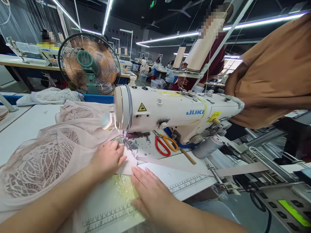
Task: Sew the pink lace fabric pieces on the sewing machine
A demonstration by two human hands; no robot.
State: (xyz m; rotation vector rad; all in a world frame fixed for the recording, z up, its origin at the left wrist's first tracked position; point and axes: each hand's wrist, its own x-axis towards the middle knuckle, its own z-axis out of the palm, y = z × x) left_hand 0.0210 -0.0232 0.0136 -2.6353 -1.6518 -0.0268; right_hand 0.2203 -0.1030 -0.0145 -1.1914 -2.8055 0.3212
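Observation:
My left hand point(108, 158) lies flat with fingers stretched out on pale pink lace fabric point(48, 158), pressing it just in front of the presser foot point(130, 144) of a white JUKI sewing machine point(175, 110). My right hand point(149, 191) rests flat, fingers together and extended, on the fabric's edge and a white strip point(170, 163) that runs rightward under the machine arm. Neither hand grips anything.
Red and orange scissors point(165, 144) lie on the machine bed behind the needle. A fan point(88, 64) stands at the back left. Thread cones point(201, 48) rise above the machine. A person in a brown top point(274, 71) stands at the right. A control panel point(289, 210) sits lower right.

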